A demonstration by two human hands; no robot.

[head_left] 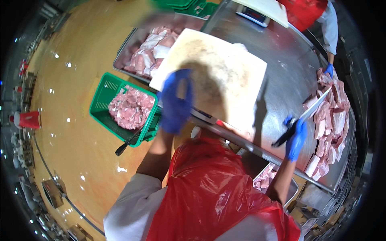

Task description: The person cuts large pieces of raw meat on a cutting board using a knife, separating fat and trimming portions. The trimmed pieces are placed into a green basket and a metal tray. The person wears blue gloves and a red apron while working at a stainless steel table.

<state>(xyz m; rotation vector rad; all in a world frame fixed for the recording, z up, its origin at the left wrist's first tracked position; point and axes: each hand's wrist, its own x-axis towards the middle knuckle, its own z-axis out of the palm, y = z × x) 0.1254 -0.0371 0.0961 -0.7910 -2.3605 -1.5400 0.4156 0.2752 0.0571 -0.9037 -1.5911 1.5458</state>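
Observation:
My left hand [177, 102], in a blue glove, is blurred over the near-left corner of the white, stained cutting board [229, 72]; I cannot make out its fingers. A dark-handled tool [204, 115] lies along the board's near edge beside it. My right hand [296, 138], also blue-gloved, grips a long knife [313, 106] by its black handle, blade angled up rightward. Just beyond the blade, many raw meat pieces [337, 120] cover the right end of the steel table [277, 60].
Left of the board are a steel tub of meat [146, 54] and green basket [100, 96] with meat, a black-handled tool [122, 148] at its rim. A co-worker's gloved hand [329, 70] touches the far meat. A scale [251, 16] stands behind; another meat tray [265, 176] sits below.

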